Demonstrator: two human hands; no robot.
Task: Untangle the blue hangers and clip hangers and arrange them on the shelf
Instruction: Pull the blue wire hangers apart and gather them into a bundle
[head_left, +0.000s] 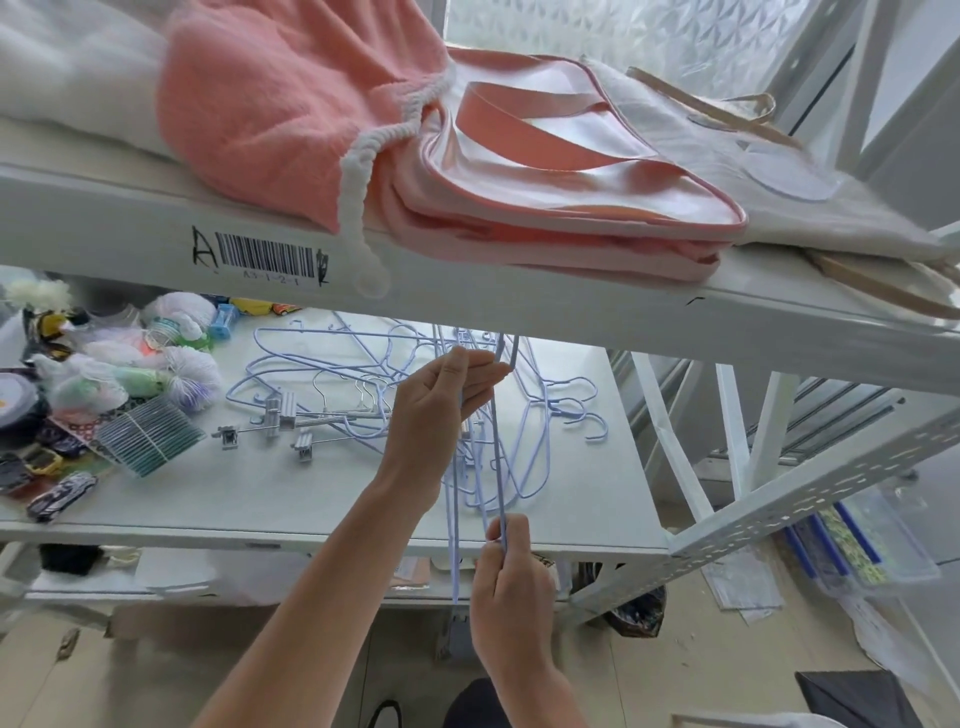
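— What did we have on the far left of the shelf (218, 499)?

— Clutter: net-wrapped bundles (176, 374), a banded stack of green cards (150, 434), small toy cars (62, 496). None of it was ours to sort.

— And next along?

— The clip hangers (283, 418), lying flat with their bars running left to right, clips toward us and steel hooks pointing back. Behind and around them lay the tangle of blue hangers (363, 358), spreading right to a cluster of hooks (582, 410). Nothing looked arranged yet.

— Where were our hands?

— Our left hand (441, 410) was raised near the middle of the tangle, fingers curled and pinching blue wire just under the upper shelf's edge (519, 306). Our right hand (511, 587) was lower and nearer to us, beyond the shelf's front lip, thumb and fingers pinching the lifted blue hanger (496, 467).

— So which way did it lie?

— Nearly upright, its long axis running from the right hand up past the left fingers and out of sight behind the upper shelf. The pile sat behind and to both sides of it.

— What did that mean for us?

— We judged the left hand nearer the snag, so it would free the wires while the right drew the hanger toward us. How many wires the left held, we could not tell.
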